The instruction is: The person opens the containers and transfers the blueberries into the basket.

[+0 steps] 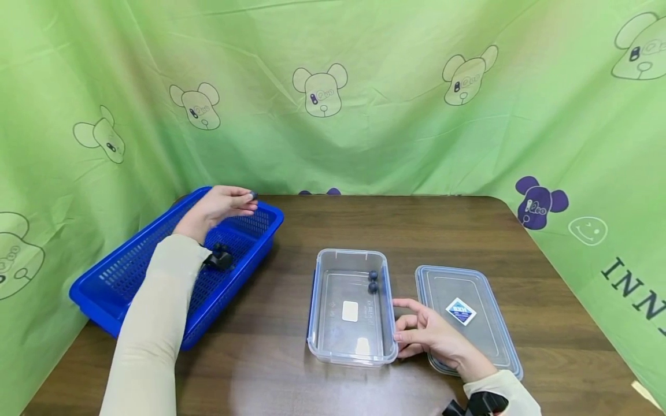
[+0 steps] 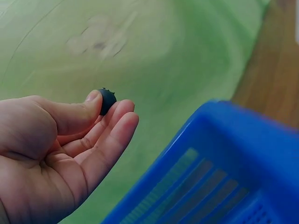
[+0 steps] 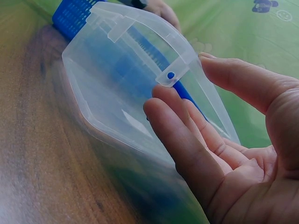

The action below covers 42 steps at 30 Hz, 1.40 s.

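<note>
Over the far end of the blue basket (image 1: 273, 226), my left hand (image 1: 221, 208) pinches a blueberry (image 2: 108, 101) between thumb and fingers. The berry's jagged crown shows in the left wrist view. My right hand (image 1: 432, 335) rests against the right side of a clear plastic container (image 1: 333, 341), its fingers loosely bent along the wall and rim. Two blueberries (image 1: 373, 287) lie inside this lidless container, near its right wall. Part of the basket's inside is hidden by my left arm.
A clear lid (image 1: 468, 341) with a blue-edged rim and a diamond label lies on the wooden table (image 1: 416, 231), right of the container and partly behind my right hand. A green cloth (image 1: 395, 144) with bear drawings hangs behind and beside the table.
</note>
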Available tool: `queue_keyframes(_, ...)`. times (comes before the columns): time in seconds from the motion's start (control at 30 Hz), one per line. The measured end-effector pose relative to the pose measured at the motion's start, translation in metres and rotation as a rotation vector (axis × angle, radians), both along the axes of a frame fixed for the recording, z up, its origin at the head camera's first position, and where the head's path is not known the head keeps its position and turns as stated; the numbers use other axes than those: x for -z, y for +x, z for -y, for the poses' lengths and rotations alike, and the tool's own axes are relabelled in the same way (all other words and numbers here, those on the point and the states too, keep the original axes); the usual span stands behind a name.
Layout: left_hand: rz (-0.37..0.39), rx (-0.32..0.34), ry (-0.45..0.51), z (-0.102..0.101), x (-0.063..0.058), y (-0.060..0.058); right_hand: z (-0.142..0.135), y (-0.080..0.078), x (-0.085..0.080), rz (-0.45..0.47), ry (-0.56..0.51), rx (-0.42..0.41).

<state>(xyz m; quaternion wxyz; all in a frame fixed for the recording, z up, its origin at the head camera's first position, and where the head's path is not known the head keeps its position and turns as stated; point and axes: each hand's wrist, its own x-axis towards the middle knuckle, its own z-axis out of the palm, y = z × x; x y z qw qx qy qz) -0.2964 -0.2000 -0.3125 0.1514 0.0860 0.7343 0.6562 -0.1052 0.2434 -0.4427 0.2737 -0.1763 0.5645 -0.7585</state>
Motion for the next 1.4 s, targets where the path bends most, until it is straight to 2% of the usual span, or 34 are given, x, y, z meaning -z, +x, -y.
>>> queue_keyframes(0.17, 0.048, -0.063, 0.043, 0.031, 0.0, 0.0, 0.0, 0.0, 0.0, 0.002, -0.006, 0.0)
queue_keyframes(0.33, 0.098, -0.117, 0.036, 0.054, 0.008, 0.001, 0.0, 0.001, 0.0, 0.003, -0.005, 0.0)
queue_keyframes(0.53, 0.171, -0.154, 0.002, 0.07, 0.021, 0.0, 0.0, 0.001, 0.0, 0.004, -0.004, 0.004)
queue_keyframes(0.8, 0.23, -0.182, -0.099, 0.088, 0.043, 0.002, 0.0, 0.001, 0.002, 0.008, -0.007, 0.004)
queue_keyframes(1.1, 0.248, -0.153, -0.311, 0.097, 0.058, 0.01, 0.0, 0.001, 0.0, 0.008, -0.002, 0.006)
queue_keyframes(1.4, 0.233, -0.014, -0.555, 0.101, 0.065, 0.012, 0.0, 0.002, -0.001, 0.004, -0.007, 0.003)
